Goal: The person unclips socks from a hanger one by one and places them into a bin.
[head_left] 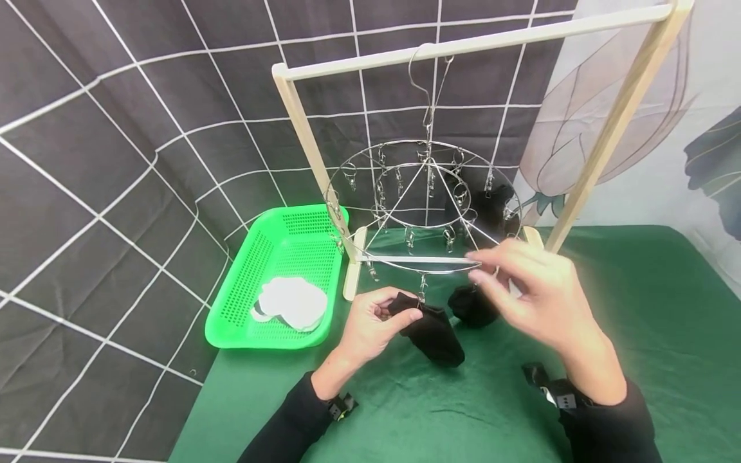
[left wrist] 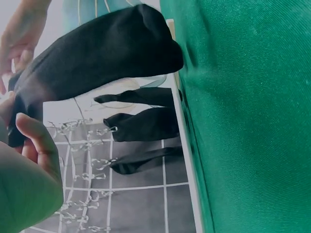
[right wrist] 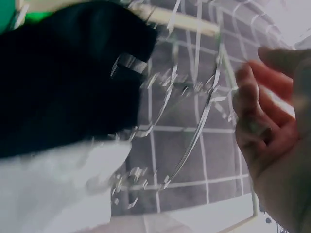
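A black sock [head_left: 431, 334] hangs from a metal clip [head_left: 422, 290] at the near edge of a round wire drying hanger [head_left: 428, 143]. My left hand [head_left: 370, 328] pinches the sock's top edge between thumb and fingers, just left of the clip. To the right my right hand [head_left: 535, 289] is raised at the hanger's outer ring, thumb and forefinger apart with nothing seen between them. The right wrist view is blurred and shows a clip on the black sock [right wrist: 73, 82]. Behind the held sock, several more black socks [left wrist: 146, 124] hang in the left wrist view.
A green plastic basket [head_left: 217, 328] holding white cloth pieces [head_left: 295, 302] stands to the left. The hanger hangs from a wooden frame [head_left: 480, 44], whose posts and low crossbar [head_left: 417, 259] surround it. Green cloth [head_left: 637, 308] covers the table.
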A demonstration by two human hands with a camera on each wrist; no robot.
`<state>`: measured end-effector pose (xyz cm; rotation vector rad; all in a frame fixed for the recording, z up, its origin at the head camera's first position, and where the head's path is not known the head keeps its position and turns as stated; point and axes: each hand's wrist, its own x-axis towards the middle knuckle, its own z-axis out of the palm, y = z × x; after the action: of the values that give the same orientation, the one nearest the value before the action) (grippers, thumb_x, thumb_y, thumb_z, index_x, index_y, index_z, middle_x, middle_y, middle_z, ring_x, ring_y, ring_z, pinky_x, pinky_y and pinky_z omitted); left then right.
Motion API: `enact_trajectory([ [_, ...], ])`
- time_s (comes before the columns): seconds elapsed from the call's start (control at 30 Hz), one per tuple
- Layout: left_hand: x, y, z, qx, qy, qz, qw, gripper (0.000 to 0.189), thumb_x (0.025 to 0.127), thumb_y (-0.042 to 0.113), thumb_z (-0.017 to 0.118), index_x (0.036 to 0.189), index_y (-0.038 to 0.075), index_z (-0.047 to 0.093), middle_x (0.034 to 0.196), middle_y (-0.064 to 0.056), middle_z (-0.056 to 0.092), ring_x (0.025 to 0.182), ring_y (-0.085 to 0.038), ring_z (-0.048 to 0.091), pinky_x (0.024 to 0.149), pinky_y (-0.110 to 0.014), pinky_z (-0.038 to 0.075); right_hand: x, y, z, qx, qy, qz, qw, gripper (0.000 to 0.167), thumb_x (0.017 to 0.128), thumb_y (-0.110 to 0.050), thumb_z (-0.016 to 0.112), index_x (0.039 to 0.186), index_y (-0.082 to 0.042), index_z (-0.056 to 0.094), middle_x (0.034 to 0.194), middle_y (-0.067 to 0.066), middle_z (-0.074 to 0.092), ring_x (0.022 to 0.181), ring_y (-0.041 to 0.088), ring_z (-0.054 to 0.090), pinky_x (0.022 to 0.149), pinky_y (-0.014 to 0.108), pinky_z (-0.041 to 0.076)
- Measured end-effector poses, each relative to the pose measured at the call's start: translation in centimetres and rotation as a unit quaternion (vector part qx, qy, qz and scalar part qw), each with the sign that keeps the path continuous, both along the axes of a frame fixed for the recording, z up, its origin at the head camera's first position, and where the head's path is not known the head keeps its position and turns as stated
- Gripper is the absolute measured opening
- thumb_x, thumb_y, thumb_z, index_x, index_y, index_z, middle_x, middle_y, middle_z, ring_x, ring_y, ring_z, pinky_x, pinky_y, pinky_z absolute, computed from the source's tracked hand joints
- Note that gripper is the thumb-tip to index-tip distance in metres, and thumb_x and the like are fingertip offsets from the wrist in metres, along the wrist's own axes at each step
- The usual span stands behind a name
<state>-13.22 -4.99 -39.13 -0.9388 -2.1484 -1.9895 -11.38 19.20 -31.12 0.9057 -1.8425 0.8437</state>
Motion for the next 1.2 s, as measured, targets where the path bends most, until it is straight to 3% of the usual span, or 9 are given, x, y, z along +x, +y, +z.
enact_trajectory([
  [0.17,0.1,0.1,0.0,0.003,0.023,0.001,0.9997,0.019,0.08,0.004,0.075,0.098,0.006,0.071,0.085,-0.006,0.072,0.066,-0.015,0.065,0.055,-0.032,0.054,0.3,-1.4,-0.9,0.067,-0.043,0.064,0.9947,0.023,0.084,-0.018,0.071,0.104,-0.008,0.072,0.088,0.0,0.071,0.059,0.0,0.052,0.055,0.014,0.042],
  [0.3,0.1,0.1,-0.1,0.006,0.032,-0.001,0.9995,0.018,0.08,0.002,0.075,0.096,0.005,0.07,0.083,-0.008,0.072,0.065,-0.014,0.065,0.055,-0.032,0.054,0.2,-2.6,-2.1,0.089,-0.076,0.071,0.9905,0.03,0.082,-0.016,0.074,0.111,-0.01,0.07,0.101,0.001,0.071,0.072,0.003,0.063,0.062,0.016,0.049],
  [0.47,0.2,0.2,-0.1,0.007,0.033,-0.002,0.9994,0.016,0.08,0.001,0.074,0.095,0.005,0.07,0.079,-0.009,0.071,0.063,-0.013,0.064,0.052,-0.031,0.053,0.1,-3.8,-3.0,0.071,-0.079,0.054,0.9929,0.032,0.078,-0.011,0.076,0.109,-0.013,0.071,0.103,-0.002,0.071,0.094,0.014,0.068,0.076,0.026,0.053],
  [0.7,0.3,0.3,0.0,0.006,0.042,-0.007,0.9991,0.016,0.08,0.0,0.073,0.096,0.004,0.069,0.079,-0.011,0.071,0.065,-0.014,0.066,0.052,-0.031,0.053,0.0,-4.9,-3.6,0.027,-0.082,0.029,0.9959,0.023,0.075,-0.006,0.077,0.097,-0.014,0.074,0.093,-0.004,0.071,0.085,0.012,0.068,0.077,0.026,0.053],
  [1.03,0.3,0.4,-0.2,-0.007,0.052,-0.015,0.9985,0.015,0.08,0.0,0.074,0.094,0.004,0.069,0.076,-0.008,0.071,0.062,-0.01,0.063,0.05,-0.029,0.051,0.2,-5.8,-4.1,-0.042,-0.088,0.02,0.9951,0.019,0.074,-0.001,0.076,0.089,-0.013,0.075,0.085,-0.001,0.072,0.069,0.007,0.064,0.054,0.013,0.044],
  [1.2,0.4,0.4,-0.1,-0.029,0.062,-0.024,0.9973,0.015,0.079,0.001,0.074,0.093,0.004,0.07,0.079,-0.007,0.071,0.062,-0.007,0.061,0.05,-0.026,0.05,0.3,-5.9,-4.0,-0.065,-0.079,0.016,0.9946,0.019,0.073,0.002,0.075,0.087,-0.011,0.075,0.082,0.001,0.072,0.065,0.007,0.062,0.053,0.013,0.044],
])
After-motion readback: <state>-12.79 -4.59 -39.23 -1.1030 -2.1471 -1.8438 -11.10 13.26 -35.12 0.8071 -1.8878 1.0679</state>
